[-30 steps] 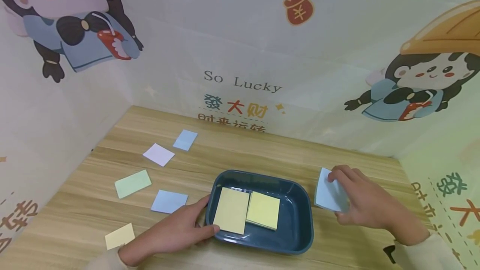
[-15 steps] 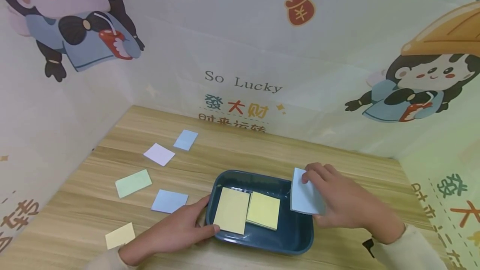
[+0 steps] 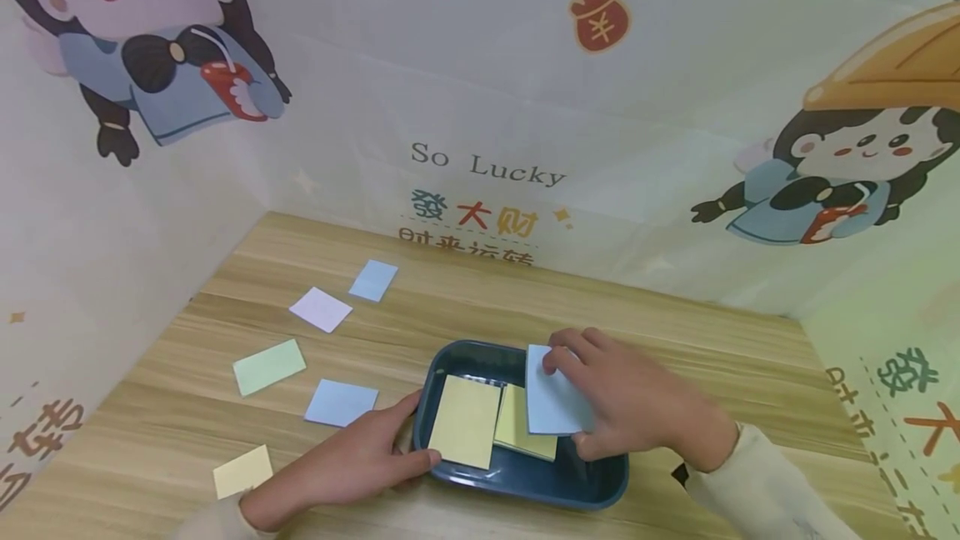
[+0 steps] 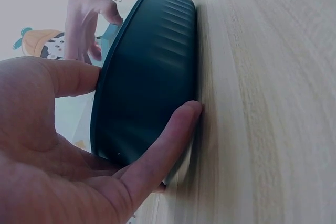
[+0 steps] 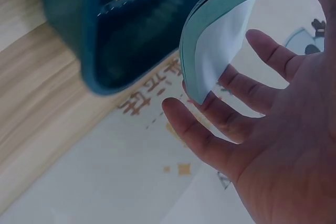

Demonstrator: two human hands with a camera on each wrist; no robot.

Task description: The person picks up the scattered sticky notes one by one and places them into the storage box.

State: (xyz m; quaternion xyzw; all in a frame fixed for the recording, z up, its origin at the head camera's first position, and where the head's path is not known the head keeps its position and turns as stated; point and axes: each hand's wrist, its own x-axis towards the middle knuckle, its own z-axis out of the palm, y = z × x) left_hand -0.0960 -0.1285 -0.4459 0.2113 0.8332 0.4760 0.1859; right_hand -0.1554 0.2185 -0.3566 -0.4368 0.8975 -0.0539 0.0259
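And here's the right hand (image 3: 611, 398), over the tray (image 3: 525, 480), pinching the blue pad (image 3: 553, 397) between thumb and fingers! The pad sits on the inner side of that palm, tilted, covering part of the small yellow pad (image 3: 512, 427) from the head view; whether they touch, I can't tell. Look at the left hand (image 3: 367, 455): it grips the tray's near left end, thumb at the rim, fingers against the outside. The large yellow pad (image 3: 463, 422) lies inside, just beside that thumb, with the green note (image 3: 270, 367) out on the bench (image 3: 442, 298).
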